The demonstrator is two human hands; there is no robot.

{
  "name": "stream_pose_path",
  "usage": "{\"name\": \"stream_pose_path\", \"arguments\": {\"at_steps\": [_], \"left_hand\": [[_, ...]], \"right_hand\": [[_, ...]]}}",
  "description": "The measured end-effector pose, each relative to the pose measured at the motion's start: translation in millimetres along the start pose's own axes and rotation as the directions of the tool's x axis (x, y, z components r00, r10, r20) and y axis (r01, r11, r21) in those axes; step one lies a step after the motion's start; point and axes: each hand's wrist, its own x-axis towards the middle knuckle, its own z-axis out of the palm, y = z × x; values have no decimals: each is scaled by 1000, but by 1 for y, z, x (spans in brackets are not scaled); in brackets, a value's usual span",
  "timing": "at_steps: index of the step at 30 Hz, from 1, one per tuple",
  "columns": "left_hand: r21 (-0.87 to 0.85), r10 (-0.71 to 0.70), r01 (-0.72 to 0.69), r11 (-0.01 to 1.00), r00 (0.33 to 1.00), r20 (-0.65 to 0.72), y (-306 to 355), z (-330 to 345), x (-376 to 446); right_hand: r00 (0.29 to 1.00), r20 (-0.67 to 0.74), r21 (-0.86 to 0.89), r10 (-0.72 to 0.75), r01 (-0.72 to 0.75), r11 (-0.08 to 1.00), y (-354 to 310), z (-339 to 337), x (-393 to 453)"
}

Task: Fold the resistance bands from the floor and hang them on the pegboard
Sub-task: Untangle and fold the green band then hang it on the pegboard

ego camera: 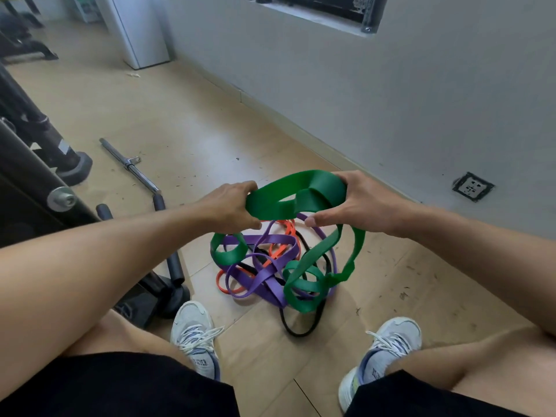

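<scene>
Head view: at mid-frame the left hand (pixel 230 206) and the right hand (pixel 358 203) each grip a gathered loop of the wide green rubber resistance band (pixel 296 195), fingers curled round it, holding it above the floor. The band's lower lengths hang down into the tangle at lower centre, where they weave among the purple flat band (pixel 264 276), the thin orange band (pixel 284 236) and the narrow black band (pixel 301 331) lying on the tan wooden floor (pixel 195 121).

The likely trouble: lifting further could drag the whole knot up, since the green coils seem threaded through the others; a stretched band might also snap back.

Room is open toward the upper left of the floor. The grey wall (pixel 391 100) closes the right, the chrome bar (pixel 132 165) and black machine base (pixel 45 164) crowd the left, and the white trainers (pixel 192 335) stand just below the pile. No pegboard shows.
</scene>
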Motion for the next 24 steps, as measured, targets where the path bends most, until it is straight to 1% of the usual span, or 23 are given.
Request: {"name": "stream_pose_path", "arguments": {"at_steps": [2,4,6,7,9,12,14,17,20,22,24], "left_hand": [[5,-26,26,1000,999,30,-2,-1,-1],[51,-44,41,998,998,48,-7,-3,-2],[106,-46,43,993,999,21,-12,-8,-3],[120,-43,42,992,999,8,-13,-11,-4],[117,-27,27,993,1000,0,-13,-14,-5],[82,-4,5,997,1000,-6,-12,-16,-6],[80,-17,19,997,1000,-17,-16,-18,-5],[88,-46,44,995,999,21,-24,-17,-3],[138,-78,62,988,990,114,-29,-11,-3],[175,-100,69,982,979,175,-29,-5,-4],[205,-97,54,977,974,205,-27,2,-3]], "right_hand": [[1000,7,-74,28,-27,997,3,-4,-2],[997,16,-243,81,-75,967,7,-8,-2],[983,20,-445,181,-154,882,15,-12,-1],[972,14,-502,235,-196,843,20,-13,-1],[960,-6,-549,279,-236,802,30,-15,0],[963,-15,-575,270,-229,785,36,-19,4],[955,41,-536,294,-227,813,37,-19,4],[944,110,-352,310,-255,901,37,-16,2],[960,91,-148,265,-250,957,32,-14,1],[970,69,-75,235,-230,970,25,-12,0],[978,39,-34,206,-205,978,19,-7,0]]}}
